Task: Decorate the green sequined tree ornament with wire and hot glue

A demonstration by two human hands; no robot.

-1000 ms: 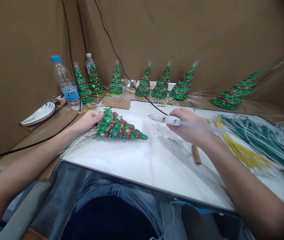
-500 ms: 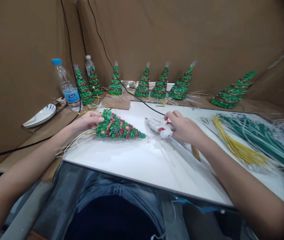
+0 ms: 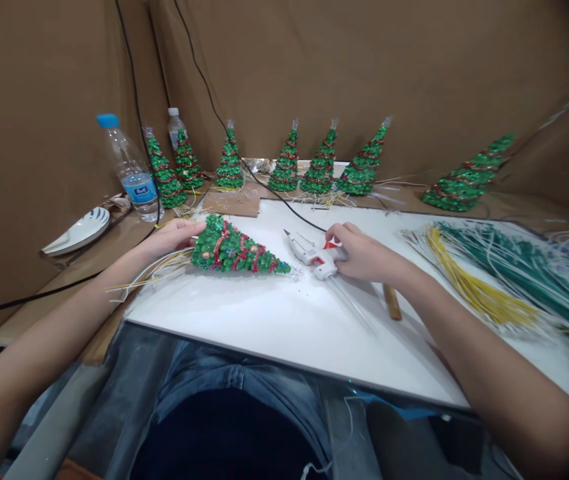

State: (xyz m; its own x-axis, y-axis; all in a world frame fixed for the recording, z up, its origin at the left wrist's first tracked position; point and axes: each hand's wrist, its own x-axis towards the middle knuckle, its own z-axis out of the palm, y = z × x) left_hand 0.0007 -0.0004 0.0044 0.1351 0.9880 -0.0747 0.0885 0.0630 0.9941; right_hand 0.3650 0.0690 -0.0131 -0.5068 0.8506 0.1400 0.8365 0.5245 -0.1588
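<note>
Grip, left: the left hand [image 3: 177, 233] has its thumb and fingers closed on the wide base end of a mini Christmas tree [image 3: 237, 250], a light hold from the side. Can't see how far the fingers wrap underneath.
Grip, right: the right hand [image 3: 361, 253] is curled around the handle of a white hot glue gun [image 3: 309, 253], fingers by its red trigger. Can't tell how hard it's squeezing, if at all.
Tree in hand: on its side at the left part of the white board [image 3: 264, 327], clear star tip facing right, green with red garland and little baubles.
Glue gun: nozzle aimed up and left, just beyond the tree's tip and not touching it; a clear glue stick [image 3: 351, 303] pokes out the back.
Wires: white and yellow strands [image 3: 161, 267] by the tree's base, plus a yellow bundle [image 3: 481, 293] and a green bundle [image 3: 519, 273] on the right.
Wooden stick: that brown piece [image 3: 392, 302] sits just below the right forearm.
Back row: seven more green trees [image 3: 320, 167], the far right one leaning hardest.
Left side: blue-capped water bottle [image 3: 139, 180], smaller white-capped bottle [image 3: 174, 125], striped white dish [image 3: 83, 230].
Cable: black cord [image 3: 214, 110] hanging down toward the right hand.
</note>
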